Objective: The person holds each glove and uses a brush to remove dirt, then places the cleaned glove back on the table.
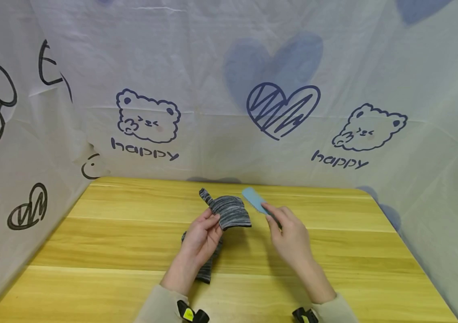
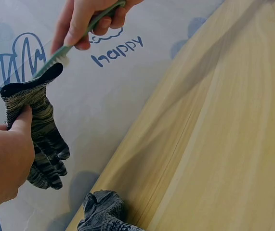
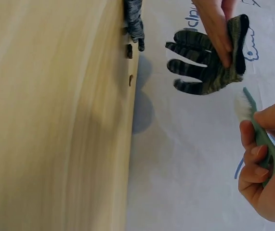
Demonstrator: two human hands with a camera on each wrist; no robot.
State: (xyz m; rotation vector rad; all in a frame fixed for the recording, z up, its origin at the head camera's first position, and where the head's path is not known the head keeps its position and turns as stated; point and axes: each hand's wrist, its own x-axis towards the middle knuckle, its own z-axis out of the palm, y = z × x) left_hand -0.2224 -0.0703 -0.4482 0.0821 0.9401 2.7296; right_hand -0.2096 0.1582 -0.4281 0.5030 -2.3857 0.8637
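My left hand (image 1: pixel 201 237) pinches a dark grey, streaked knit glove (image 1: pixel 232 212) near its cuff and holds it above the table. In the left wrist view, the glove (image 2: pixel 45 127) hangs with its fingers downward and its black-edged cuff up. My right hand (image 1: pixel 291 235) grips a blue-green brush (image 1: pixel 254 199) by the handle. White bristles show on the brush (image 3: pixel 244 107) in the right wrist view. The brush head is close to the cuff; the left wrist view does not settle whether they touch. A second matching glove (image 1: pixel 204 272) lies on the table, partly hidden under my left hand.
The wooden table (image 1: pixel 334 255) has its far edge near a white sheet (image 1: pixel 213 134) printed with hearts and bears. More of this sheet hangs at the left and right sides. Dark wrist bands with cameras (image 1: pixel 192 312) sit at both cuffs.
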